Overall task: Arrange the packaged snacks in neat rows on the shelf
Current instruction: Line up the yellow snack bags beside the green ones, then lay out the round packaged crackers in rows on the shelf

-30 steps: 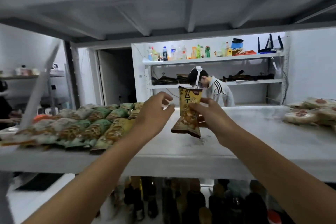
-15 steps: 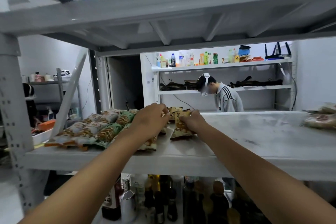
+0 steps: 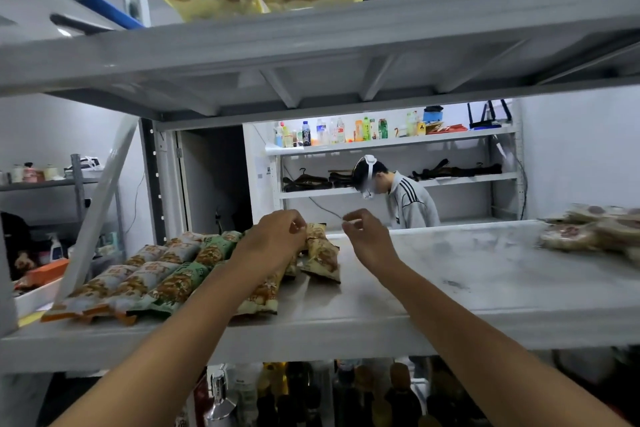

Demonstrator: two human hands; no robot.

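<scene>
A yellow snack packet point(image 3: 320, 253) lies flat on the white shelf point(image 3: 450, 284), at the right end of rows of orange, green and yellow snack packets point(image 3: 152, 277). My left hand point(image 3: 273, 239) hovers over the packets just left of the yellow one, fingers loosely curled, and I cannot tell whether it touches them. My right hand point(image 3: 367, 236) is lifted a little to the right of the yellow packet, fingers loosely curled, holding nothing.
A pile of pale round-cake packets point(image 3: 588, 229) sits at the shelf's right end. The upper shelf point(image 3: 311, 42) carries yellow bags and cans close overhead. Bottles point(image 3: 311, 395) stand below. A person point(image 3: 398, 198) stands behind the rack by another shelf unit.
The yellow packet, held up in both hands a second ago, was set down at the end of the row. My right hand has let go and lifted away to the right.
</scene>
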